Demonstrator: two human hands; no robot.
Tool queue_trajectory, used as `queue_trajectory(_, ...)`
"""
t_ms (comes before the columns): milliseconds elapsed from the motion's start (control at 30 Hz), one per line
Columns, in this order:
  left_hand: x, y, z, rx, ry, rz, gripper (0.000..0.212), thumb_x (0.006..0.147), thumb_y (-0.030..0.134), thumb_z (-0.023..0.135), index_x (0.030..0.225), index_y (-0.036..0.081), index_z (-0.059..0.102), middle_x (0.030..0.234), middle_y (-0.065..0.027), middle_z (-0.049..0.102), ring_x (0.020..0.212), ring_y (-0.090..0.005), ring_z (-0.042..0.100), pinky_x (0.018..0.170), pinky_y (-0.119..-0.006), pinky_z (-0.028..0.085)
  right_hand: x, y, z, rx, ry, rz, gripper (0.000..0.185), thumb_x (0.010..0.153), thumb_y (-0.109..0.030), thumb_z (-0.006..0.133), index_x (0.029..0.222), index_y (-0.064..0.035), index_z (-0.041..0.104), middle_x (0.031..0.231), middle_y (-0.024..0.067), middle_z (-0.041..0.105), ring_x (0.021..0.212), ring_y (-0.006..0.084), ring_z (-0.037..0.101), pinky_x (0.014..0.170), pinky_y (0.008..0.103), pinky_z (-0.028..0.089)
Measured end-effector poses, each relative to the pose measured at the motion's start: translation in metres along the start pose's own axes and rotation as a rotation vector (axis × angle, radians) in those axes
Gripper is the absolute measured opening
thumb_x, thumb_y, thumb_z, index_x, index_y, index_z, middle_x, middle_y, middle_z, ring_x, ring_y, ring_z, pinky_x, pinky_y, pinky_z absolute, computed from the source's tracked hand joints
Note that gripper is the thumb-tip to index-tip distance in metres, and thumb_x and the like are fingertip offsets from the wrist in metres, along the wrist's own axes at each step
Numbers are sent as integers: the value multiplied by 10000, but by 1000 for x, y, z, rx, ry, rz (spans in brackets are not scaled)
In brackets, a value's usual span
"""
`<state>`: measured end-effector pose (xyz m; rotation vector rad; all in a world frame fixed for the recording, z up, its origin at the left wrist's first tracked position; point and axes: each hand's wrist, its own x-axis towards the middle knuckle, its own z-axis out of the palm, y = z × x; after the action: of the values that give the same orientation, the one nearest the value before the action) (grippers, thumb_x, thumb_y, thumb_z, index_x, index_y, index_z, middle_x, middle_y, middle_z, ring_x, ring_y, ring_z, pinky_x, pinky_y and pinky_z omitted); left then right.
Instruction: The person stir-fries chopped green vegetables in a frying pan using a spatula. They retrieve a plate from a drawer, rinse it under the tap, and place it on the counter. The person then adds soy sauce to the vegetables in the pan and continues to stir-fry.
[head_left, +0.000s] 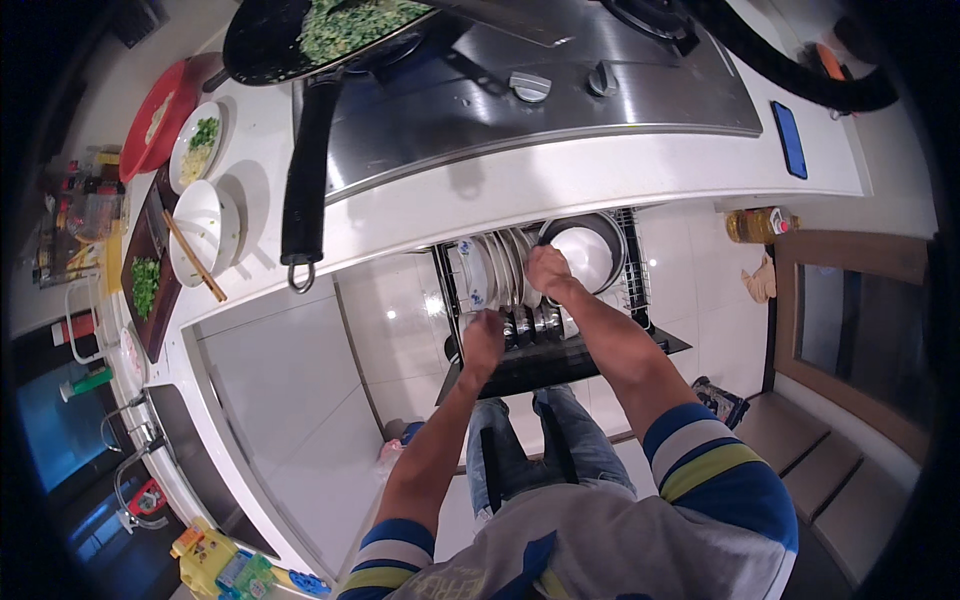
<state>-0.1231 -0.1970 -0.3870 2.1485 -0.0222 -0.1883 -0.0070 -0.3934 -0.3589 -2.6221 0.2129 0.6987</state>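
Note:
Below the counter, a pull-out wire dish rack (636, 266) stands out from the cabinet. Several plates (496, 262) stand on edge in its left half, the leftmost white with blue decoration. On the right sits a round metal pot (619, 244) with a white inside or contents. My right hand (549, 271) is between the rightmost plate and the pot's left rim, fingers bent; its grip is hidden. Near the front edge of the plates is my left hand (482, 343), blurred and curled, beside shiny upright items (536, 324) in the front row. Whether it holds anything is unclear.
Above the rack, a frying pan (262, 45) of chopped greens has its handle (304, 180) jutting past the counter edge. A white bowl (202, 236) with chopsticks (193, 255), a cutting board (150, 330) and a phone (789, 139) lie on the counter. An oil bottle (754, 225) is at right.

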Motion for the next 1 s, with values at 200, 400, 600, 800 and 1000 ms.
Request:
queue_trajectory(200,-82,92,-26,-445,-565,-694,273,948,256,578,974,1,672,757,-63,706,630,-128,671,581,-283,521,-26,-19,-32,-17,27,13,237,841,-181,591,900,6,723,920,263,696,892,412,692,837,460,562)
queue_trajectory(400,-122,88,7,-898,-606,-1304,454,956,312,598,1279,1,531,1170,-159,637,990,-282,671,798,-412,578,-59,-21,-74,-71,50,101,263,814,-211,653,872,37,717,906,276,692,888,417,694,824,456,568)
queue_trajectory(600,-131,79,27,-1296,-267,-1259,350,905,227,645,1158,-2,569,1102,-142,609,1029,-317,654,877,-458,555,-124,-4,-140,3,84,205,270,821,-207,657,836,58,707,838,279,687,834,403,700,787,439,564)
queue_trajectory(800,-101,92,22,-1235,-187,-1255,214,930,212,588,1038,27,583,991,-126,671,990,-277,669,901,-457,544,-191,47,-179,616,-28,206,292,869,-202,655,834,85,688,639,165,667,532,241,665,553,356,549)
queue_trajectory(1000,-61,100,-3,-966,-399,-612,383,915,212,611,1239,10,583,1226,-146,634,1101,-238,635,918,-396,538,-243,46,-203,980,-142,51,264,937,-178,634,1005,67,703,832,52,707,720,103,641,658,298,532)
